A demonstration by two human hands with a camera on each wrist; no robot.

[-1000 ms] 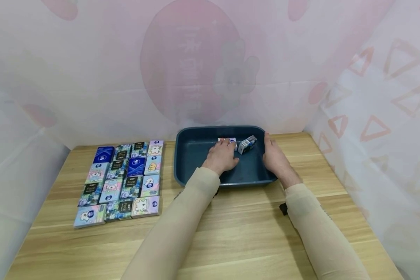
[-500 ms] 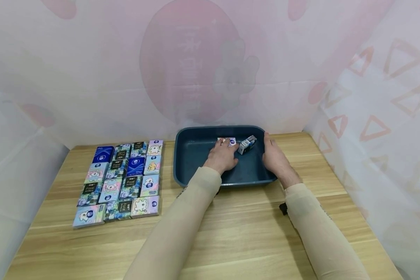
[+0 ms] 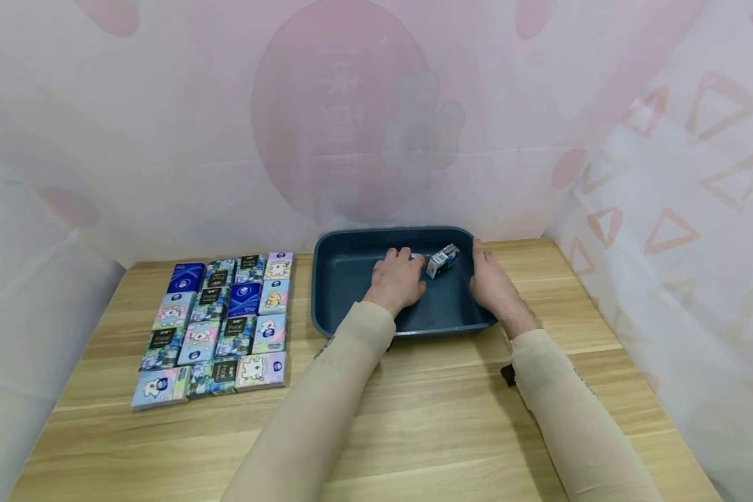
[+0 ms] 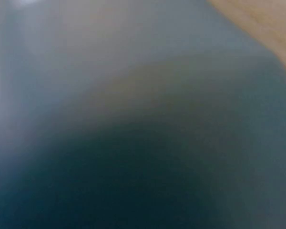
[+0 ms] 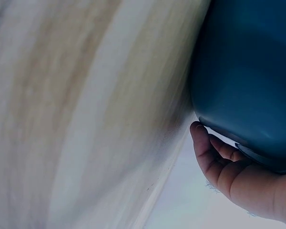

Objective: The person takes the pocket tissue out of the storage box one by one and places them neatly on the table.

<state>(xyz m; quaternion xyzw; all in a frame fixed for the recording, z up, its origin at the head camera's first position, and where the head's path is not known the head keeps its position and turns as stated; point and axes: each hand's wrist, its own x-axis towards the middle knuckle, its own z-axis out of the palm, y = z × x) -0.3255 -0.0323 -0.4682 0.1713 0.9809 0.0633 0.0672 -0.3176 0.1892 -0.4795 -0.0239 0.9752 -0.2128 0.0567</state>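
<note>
My left hand [image 3: 398, 279] reaches into a dark blue plastic basin [image 3: 345, 282], its fingers bent down over a pocket tissue pack [image 3: 417, 256]. Only a sliver of that pack shows past the fingers. Just to its right, another tissue pack [image 3: 443, 261] stands tilted on its edge inside the basin. With my right hand [image 3: 492, 282] I hold the basin's right rim; in the right wrist view the fingers [image 5: 214, 157] curve against the basin's outer wall [image 5: 248, 81]. The left wrist view is blurred, mostly dark blue.
Left of the basin, several tissue packs lie flat in close rows, among them a dark blue pack [image 3: 245, 298] and a pale cartoon pack [image 3: 261, 369]. The wooden table [image 3: 427, 418] meets a printed cloth backdrop [image 3: 213, 174] behind the basin.
The left hand's fingers have bent in over the tissue pack, which now shows far less beneath them. My right hand keeps its place at the rim.
</note>
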